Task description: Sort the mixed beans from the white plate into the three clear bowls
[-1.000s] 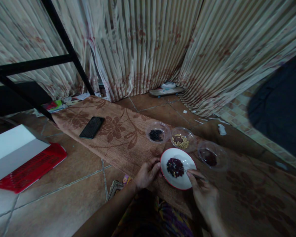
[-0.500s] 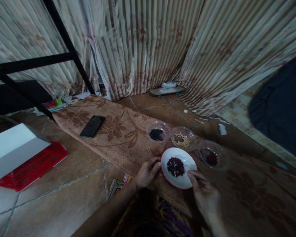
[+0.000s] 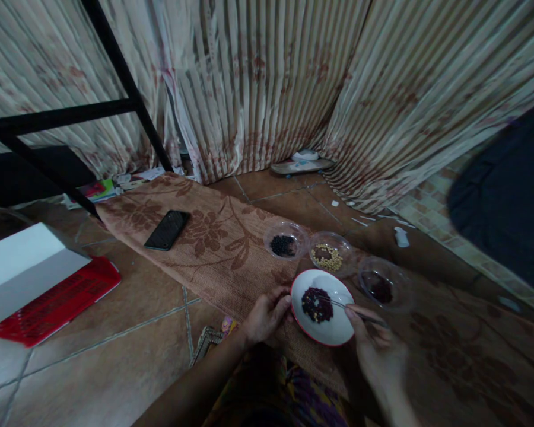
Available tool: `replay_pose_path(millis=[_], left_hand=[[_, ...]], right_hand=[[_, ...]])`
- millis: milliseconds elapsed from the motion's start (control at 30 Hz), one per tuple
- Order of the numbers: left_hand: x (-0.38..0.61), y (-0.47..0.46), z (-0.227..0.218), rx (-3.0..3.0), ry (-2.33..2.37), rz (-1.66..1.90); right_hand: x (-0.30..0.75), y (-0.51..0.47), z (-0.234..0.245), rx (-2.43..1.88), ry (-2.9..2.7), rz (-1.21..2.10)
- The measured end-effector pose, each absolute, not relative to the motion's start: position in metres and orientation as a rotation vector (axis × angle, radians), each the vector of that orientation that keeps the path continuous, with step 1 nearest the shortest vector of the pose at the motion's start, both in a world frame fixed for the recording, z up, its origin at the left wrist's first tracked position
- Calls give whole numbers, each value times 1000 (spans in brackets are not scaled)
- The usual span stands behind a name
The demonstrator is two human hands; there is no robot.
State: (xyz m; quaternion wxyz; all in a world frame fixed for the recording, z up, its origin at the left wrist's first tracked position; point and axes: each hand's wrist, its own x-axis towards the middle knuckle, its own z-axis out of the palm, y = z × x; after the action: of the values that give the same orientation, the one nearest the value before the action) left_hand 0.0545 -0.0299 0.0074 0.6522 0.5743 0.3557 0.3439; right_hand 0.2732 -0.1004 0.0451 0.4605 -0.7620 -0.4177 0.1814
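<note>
A white bowl with a red rim (image 3: 340, 329) rests on the cloth and holds a mixed heap of beans (image 3: 317, 304), mostly dark red with some black and pale yellow ones. My left hand (image 3: 267, 315) grips the bowl's left rim, thumb on the near side. Between the fingers of my right hand (image 3: 376, 347) is a thin pair of metal tweezers (image 3: 338, 304), its tips over the heap. Behind the bowl stand three clear plastic bowls: one with black beans (image 3: 283, 245), one with yellow beans (image 3: 327, 257), and one with dark red beans (image 3: 380, 289).
A phone (image 3: 168, 229) lies on the left of the patterned brown cloth (image 3: 222, 261). On the floor at left are a white and red box (image 3: 57, 296) and a black metal frame (image 3: 133, 104). A skateboard (image 3: 302, 165) sits by the striped curtain (image 3: 267, 89).
My right hand and the tweezers have shifted slightly right, with the tips now over the upper part of the heap. My left hand still grips the bowl.
</note>
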Motion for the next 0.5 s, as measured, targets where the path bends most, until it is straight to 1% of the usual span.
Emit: replay_pose_path(millis=[167,300,400,500], left_hand=[[54,-30,7,1281,808,787],[54,-30,4,1282,803,785],[55,-31,2,1268,798,791],[56,-31,2,1247,789,787]], right_hand=[[254,-55,68,-1650,-968,406],[235,-7,77,-1471,-1056,440],[227,8,76,-1436,-1076,452],[228,1,72,-1464,-1078,456]])
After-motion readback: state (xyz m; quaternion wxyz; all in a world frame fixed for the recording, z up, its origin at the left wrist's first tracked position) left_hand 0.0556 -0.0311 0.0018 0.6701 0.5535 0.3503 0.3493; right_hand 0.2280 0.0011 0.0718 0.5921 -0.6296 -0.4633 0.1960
